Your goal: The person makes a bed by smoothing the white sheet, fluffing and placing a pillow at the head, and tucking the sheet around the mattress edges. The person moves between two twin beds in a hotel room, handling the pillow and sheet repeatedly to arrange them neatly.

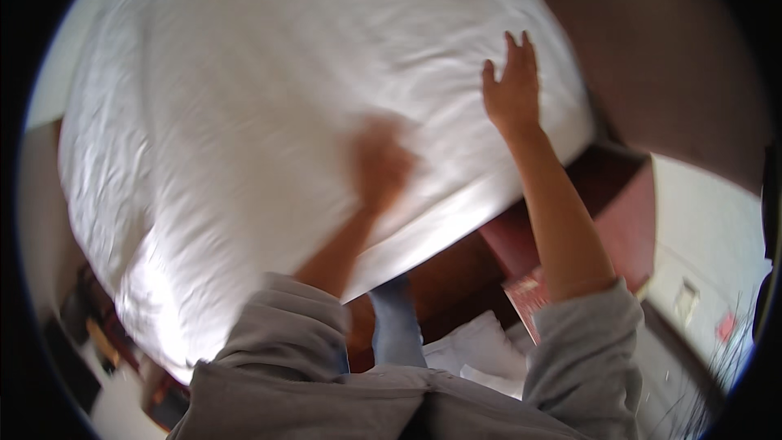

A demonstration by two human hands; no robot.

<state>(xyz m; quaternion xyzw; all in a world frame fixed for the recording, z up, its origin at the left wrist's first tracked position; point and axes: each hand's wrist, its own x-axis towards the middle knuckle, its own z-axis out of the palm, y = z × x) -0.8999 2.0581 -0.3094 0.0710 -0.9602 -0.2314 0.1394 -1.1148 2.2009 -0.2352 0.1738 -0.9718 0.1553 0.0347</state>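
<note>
A bed covered with a white sheet [256, 98] fills most of the view before me. Over its near middle is my left hand [382, 162], badly blurred; its fingers cannot be made out. My right hand [514, 88] reaches further out, above the cover near the bed's right edge. Its fingers are apart and nothing is held in them. Whether either palm touches the fabric is hard to tell. Small wrinkles run through the cloth around my right hand, and a long crease crosses the left part.
Beyond the bed's right side rises a brown panel [660, 67], with a dark red cabinet [626, 220] beside the near corner. A white pillow [479, 345] lies low, close to my jeans-clad leg [397, 324]. Blurred furniture [104, 342] stands at lower left.
</note>
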